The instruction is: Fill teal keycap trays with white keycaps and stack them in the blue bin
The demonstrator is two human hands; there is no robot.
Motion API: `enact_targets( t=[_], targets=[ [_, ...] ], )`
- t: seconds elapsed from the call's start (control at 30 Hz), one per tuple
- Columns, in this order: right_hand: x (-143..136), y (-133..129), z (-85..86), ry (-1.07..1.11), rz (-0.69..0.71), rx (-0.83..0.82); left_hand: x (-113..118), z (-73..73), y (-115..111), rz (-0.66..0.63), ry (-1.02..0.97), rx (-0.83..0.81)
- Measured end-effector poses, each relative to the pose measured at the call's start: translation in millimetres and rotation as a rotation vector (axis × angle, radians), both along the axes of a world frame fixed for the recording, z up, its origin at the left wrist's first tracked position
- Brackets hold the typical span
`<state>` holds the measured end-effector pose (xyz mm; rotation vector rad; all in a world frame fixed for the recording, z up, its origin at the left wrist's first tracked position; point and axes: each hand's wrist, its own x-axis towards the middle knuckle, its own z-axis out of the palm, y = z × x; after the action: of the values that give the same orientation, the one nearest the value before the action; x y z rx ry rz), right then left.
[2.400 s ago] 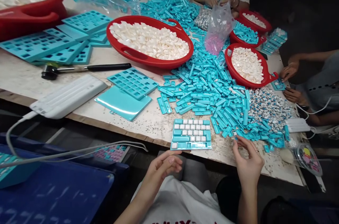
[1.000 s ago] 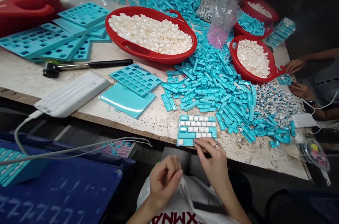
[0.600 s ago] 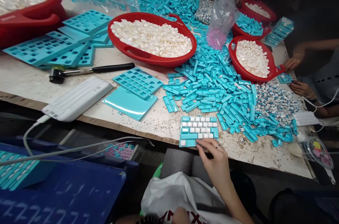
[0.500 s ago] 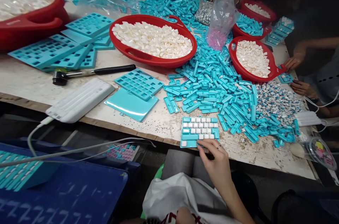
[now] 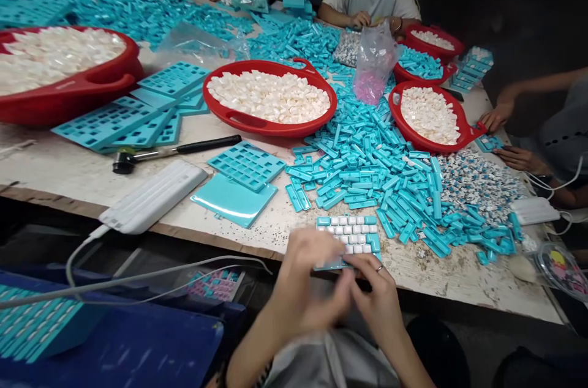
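Note:
A small keyboard-like panel (image 5: 356,230) with white and turquoise keys lies at the table's front edge. My right hand (image 5: 379,290), with a ring on one finger, has its fingertips at the panel's lower edge; whether a small piece is between them is hidden. My left hand (image 5: 312,284) is smeared by motion over the panel's left side and covers part of it. Beyond the panel spreads a heap of loose turquoise pieces (image 5: 367,174). A red basket (image 5: 333,108) of white keycaps stands behind, to the left of the heap.
Left of the panel lie turquoise plates (image 5: 234,201), a white power strip (image 5: 154,195) and a hammer (image 5: 206,144). Another red basket (image 5: 395,108) stands at the right. A cable (image 5: 184,265) hangs along the front edge. Other people sit across the table and at the right.
My left hand has come into view over the panel's left side. My right hand remains at its lower edge. The view has tilted up, showing more of the far table.

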<state>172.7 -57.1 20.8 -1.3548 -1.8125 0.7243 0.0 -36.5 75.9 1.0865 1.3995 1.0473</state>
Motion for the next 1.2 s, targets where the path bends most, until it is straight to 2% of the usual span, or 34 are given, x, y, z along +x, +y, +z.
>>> enact_targets(
  t=[0.03, 0.1, 0.13, 0.2, 0.27, 0.43, 0.53, 0.63, 0.7, 0.8, 0.9, 1.03, 1.1, 1.2],
  targets=[
    [-0.6, 0.0, -1.2, 0.009, -0.006, 0.009, -5.0, -1.0, 21.4, -0.008, 0.069, 0.081],
    [-2.1, 0.3, -3.8, 0.022, -0.026, 0.037, -15.7, -3.8, 61.2, -0.059, 0.495, 0.33],
    [-2.8, 0.5, -5.1, 0.025, -0.037, 0.052, -20.7, -5.6, 77.9, -0.054, 0.651, 0.398],
    [-4.0, 1.2, -7.6, 0.027, -0.046, 0.067, -27.8, -9.5, 102.6, -0.055, 0.881, 0.45],
    [-4.6, 1.8, -9.3, 0.031, -0.047, 0.072, -30.1, -13.5, 117.1, -0.081, 1.02, 0.467],
    [-3.5, 3.0, -9.8, 0.057, -0.039, 0.073, -25.4, -22.8, 135.7, -0.162, 1.144, 0.476],
    [-2.3, 2.8, -9.9, 0.079, -0.024, 0.064, -27.2, -26.7, 146.0, -0.143, 1.139, 0.491],
    [-1.8, 2.0, -10.8, 0.103, -0.022, 0.047, -32.1, -24.3, 151.0, -0.093, 1.059, 0.576],
    [-1.1, 1.7, -11.1, 0.13, -0.019, 0.037, -33.9, -18.2, 146.2, -0.037, 0.944, 0.7],
    [2.4, 3.0, -9.6, 0.188, -0.038, 0.063, -32.2, -7.3, 123.1, 0.051, 0.734, 0.859],
    [10.1, 7.9, -4.5, 0.221, -0.101, 0.142, -27.0, -5.7, 87.4, 0.062, 0.497, 0.836],
    [23.4, 19.9, 6.1, 0.188, -0.101, 0.175, -19.8, -24.2, 43.3, -0.001, 0.148, 0.718],
    [28.4, 26.1, 9.9, 0.157, -0.011, 0.145, -16.6, -35.9, 27.1, -0.03, 0.068, 0.664],
    [31.7, 31.9, 10.1, 0.117, 0.163, 0.133, -13.0, -48.3, 9.4, -0.063, 0.06, 0.595]
  ],
)
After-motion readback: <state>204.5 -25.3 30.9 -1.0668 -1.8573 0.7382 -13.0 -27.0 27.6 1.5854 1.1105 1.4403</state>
